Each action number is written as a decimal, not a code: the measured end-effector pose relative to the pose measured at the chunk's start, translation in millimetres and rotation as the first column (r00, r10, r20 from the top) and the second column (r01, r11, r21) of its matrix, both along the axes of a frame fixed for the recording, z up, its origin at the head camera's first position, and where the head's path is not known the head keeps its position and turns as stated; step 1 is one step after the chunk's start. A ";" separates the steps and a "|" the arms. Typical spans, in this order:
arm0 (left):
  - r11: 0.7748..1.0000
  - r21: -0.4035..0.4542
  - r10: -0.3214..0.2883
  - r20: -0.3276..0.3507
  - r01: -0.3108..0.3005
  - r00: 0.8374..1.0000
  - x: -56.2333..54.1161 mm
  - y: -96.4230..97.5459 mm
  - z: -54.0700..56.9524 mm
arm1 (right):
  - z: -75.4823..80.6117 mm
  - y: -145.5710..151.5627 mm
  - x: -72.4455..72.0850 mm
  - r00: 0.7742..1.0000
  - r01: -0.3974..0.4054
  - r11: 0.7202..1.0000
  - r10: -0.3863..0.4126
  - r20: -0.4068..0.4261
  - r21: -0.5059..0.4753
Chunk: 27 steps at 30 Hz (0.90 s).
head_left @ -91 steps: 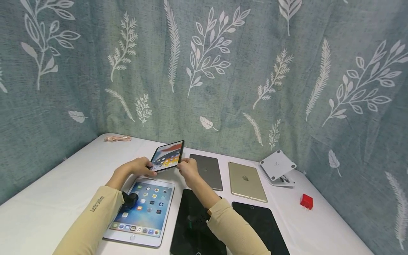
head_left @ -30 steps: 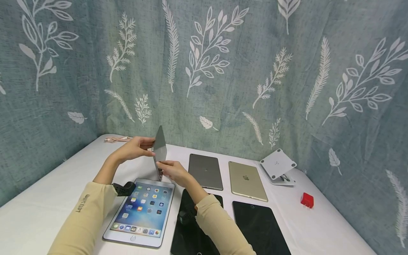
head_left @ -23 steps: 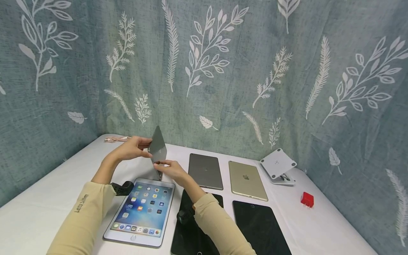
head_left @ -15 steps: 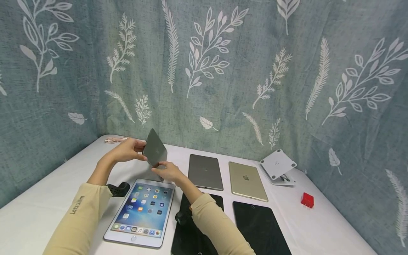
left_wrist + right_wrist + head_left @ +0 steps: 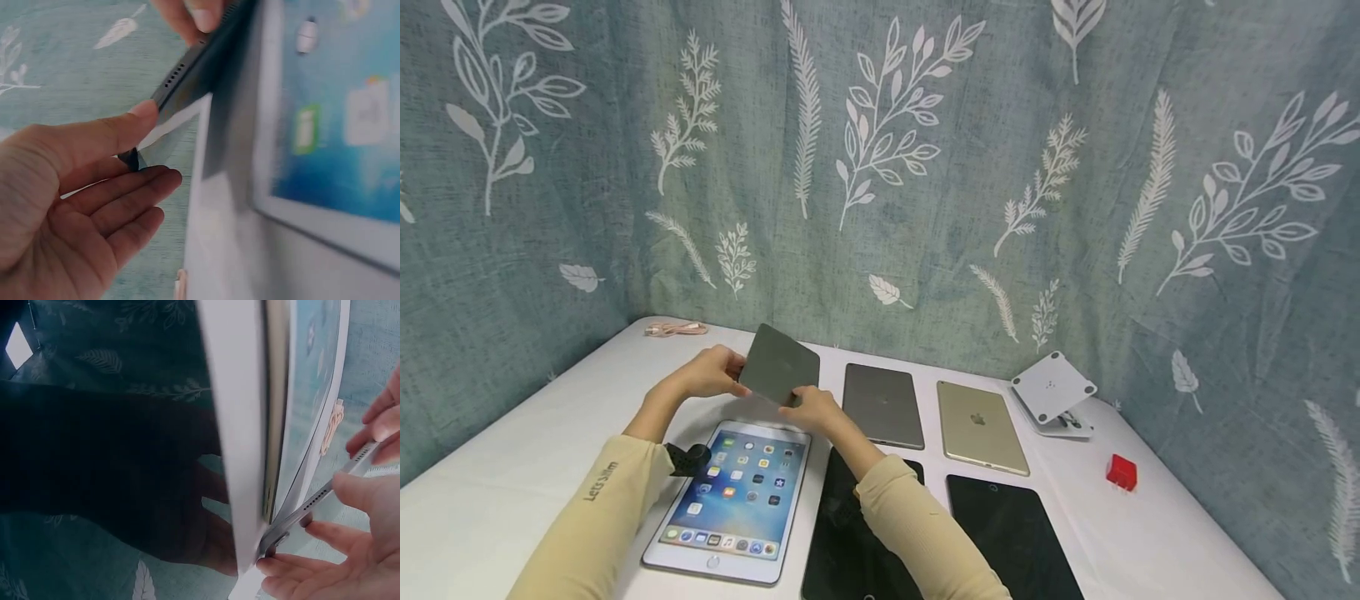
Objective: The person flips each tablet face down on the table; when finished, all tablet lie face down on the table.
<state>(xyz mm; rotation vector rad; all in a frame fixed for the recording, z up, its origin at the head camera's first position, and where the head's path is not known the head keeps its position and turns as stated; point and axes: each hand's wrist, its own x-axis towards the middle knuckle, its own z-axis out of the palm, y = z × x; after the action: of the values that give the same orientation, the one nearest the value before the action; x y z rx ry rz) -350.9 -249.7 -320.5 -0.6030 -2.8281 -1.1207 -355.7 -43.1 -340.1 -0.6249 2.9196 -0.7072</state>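
Both hands hold a small dark grey tablet tilted over the far middle-left of the table, its plain back showing in the head view. The left hand pinches its left end between thumb and fingers. At the near right edge, the right hand pinches it too. Speaker holes line the tablet's edge in the left wrist view; a camera bump shows near one corner in the right wrist view. Below the hands lies a white tablet, its screen lit with app icons.
Right of the hands lie a grey tablet and a gold tablet, backs up. Two black-screened tablets lie nearer. A metal stand and red charger plug are at right, a coiled cable at far left.
The held tablet has turned over: its lit screen showed three seconds ago, then it stood on edge, and now its back faces up. Both hands have kept hold and recently lowered it rightward.
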 end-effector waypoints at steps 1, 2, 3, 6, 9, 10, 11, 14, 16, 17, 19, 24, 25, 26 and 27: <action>1.000 -0.005 0.006 0.002 -0.006 1.000 -1.6 1.0 -3.2 | -0.5 1.3 -0.2 1.000 0.002 1.000 -0.002 -0.007 0.014; 1.000 -0.013 0.009 0.001 -0.009 1.000 -3.0 2.2 -6.2 | -1.0 2.5 -0.4 1.000 0.006 1.000 -0.006 -0.011 0.030; 1.000 -0.021 0.012 0.001 -0.012 1.000 -4.3 3.3 -9.1 | -1.1 3.6 -0.3 1.000 0.011 0.999 -0.010 -0.011 0.042; 0.999 -0.034 0.022 0.006 -0.022 1.000 -7.5 6.8 -15.9 | -1.0 6.1 0.0 1.000 0.015 0.997 -0.014 -0.019 0.074; 0.998 -0.060 0.023 0.011 -0.022 1.000 -9.5 10.4 -19.9 | 0.6 8.1 0.9 1.000 0.020 0.995 -0.018 -0.023 0.098; 0.998 -0.066 0.021 0.010 -0.021 1.000 -10.1 11.7 -20.9 | 1.1 8.8 1.2 1.000 0.022 0.994 -0.019 -0.022 0.107; 0.997 -0.073 0.020 0.007 -0.019 1.000 -10.5 12.9 -21.6 | 1.8 9.4 1.4 1.000 0.026 0.993 -0.024 -0.021 0.117; 0.995 -0.094 0.021 -0.012 -0.022 1.000 -10.8 17.1 -22.9 | 3.5 11.2 2.3 0.999 0.035 0.988 -0.032 -0.021 0.149; 0.994 -0.104 0.029 -0.024 -0.031 0.999 -10.6 19.9 -23.3 | 4.2 11.8 2.7 0.999 0.037 0.987 -0.035 -0.015 0.157; 0.993 -0.112 0.034 -0.031 -0.037 0.999 -10.3 21.2 -23.2 | 4.4 12.1 2.9 0.999 0.039 0.986 -0.037 -0.017 0.163; 0.990 -0.132 0.047 -0.042 -0.052 0.998 -9.6 23.7 -22.6 | 4.9 12.3 3.1 0.999 0.042 0.986 -0.041 -0.011 0.163; 0.976 -0.198 0.086 -0.055 -0.096 0.995 -7.3 29.4 -20.7 | 5.3 12.3 3.6 0.999 0.049 0.984 -0.049 0.000 0.171; 0.971 -0.216 0.092 -0.063 -0.104 0.994 -6.7 30.6 -20.0 | 5.2 12.2 3.7 0.999 0.050 0.984 -0.051 0.000 0.171; 0.967 -0.227 0.101 -0.069 -0.114 0.993 -6.4 31.6 -19.5 | 4.9 12.0 3.7 0.999 0.051 0.984 -0.052 -0.002 0.172; 0.964 -0.236 0.110 -0.073 -0.124 0.991 -6.2 32.5 -19.1 | 4.4 11.8 3.8 0.999 0.052 0.984 -0.052 -0.005 0.172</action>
<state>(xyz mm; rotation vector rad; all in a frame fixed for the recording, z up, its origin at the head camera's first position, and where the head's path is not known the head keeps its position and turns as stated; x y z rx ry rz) -357.0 -217.2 -339.5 -0.4637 -2.9256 -0.7349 -351.9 -31.3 -335.7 -0.5320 2.9645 -0.4520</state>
